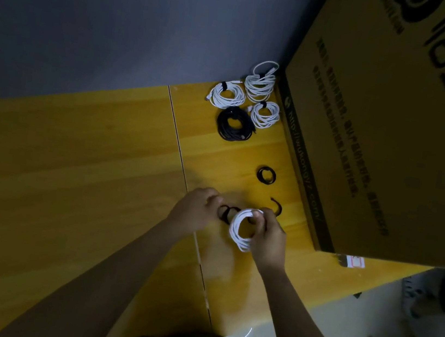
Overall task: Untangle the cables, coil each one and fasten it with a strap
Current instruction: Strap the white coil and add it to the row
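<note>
Yellow wooden table (71,175), grey wall (109,9)

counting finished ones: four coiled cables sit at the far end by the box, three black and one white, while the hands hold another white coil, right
Not quite. The head view shows the colours reversed: three white coils and one black coil lie by the cardboard box. The right hand does hold another white coil, with the left hand beside it.

The yellow wooden table (71,175) bears three white coils (227,96); a black coil (234,124); seemingly loose straps (266,175); a cardboard box (377,133).
</note>
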Demonstrator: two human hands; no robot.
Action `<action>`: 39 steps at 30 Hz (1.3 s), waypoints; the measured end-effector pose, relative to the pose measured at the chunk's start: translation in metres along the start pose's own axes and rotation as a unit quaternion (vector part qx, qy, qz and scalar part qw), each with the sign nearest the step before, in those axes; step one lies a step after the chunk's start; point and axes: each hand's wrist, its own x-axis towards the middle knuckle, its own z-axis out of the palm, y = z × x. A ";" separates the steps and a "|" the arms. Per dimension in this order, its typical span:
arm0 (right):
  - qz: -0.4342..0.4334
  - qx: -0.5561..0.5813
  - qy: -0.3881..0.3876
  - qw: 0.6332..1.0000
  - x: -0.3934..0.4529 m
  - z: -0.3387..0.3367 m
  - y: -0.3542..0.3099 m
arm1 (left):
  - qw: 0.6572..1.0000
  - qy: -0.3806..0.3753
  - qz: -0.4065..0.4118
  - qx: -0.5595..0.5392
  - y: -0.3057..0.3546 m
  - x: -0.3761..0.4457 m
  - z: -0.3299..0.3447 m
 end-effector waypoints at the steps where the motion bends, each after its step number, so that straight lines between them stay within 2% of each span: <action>1: 0.009 -0.007 -0.003 1.000 -0.005 -0.001 0.005 | 1.000 0.008 0.001 0.011 -0.007 0.001 0.002; 5: 0.020 -0.028 -0.006 0.999 -0.026 0.002 0.015 | 0.999 -0.023 -0.002 0.049 -0.026 0.005 0.017; 11: -0.004 -0.024 -0.016 1.000 -0.042 0.020 0.014 | 0.996 0.035 0.013 0.087 -0.033 0.019 0.028; 19: -0.029 -0.036 -0.057 0.997 -0.032 0.034 0.005 | 0.992 0.050 0.034 0.107 -0.035 0.035 0.030; 24: -0.044 -0.035 -0.068 0.996 -0.030 0.036 0.010 | 0.995 0.038 0.032 0.087 -0.032 0.041 0.034; 30: -0.124 -0.141 -0.127 0.974 -0.024 0.042 0.009 | 0.998 0.052 0.029 0.035 -0.033 0.043 0.027; 39: -0.090 -0.064 -0.122 0.986 0.007 0.044 -0.009 | 0.994 0.080 0.059 0.048 -0.043 0.047 0.006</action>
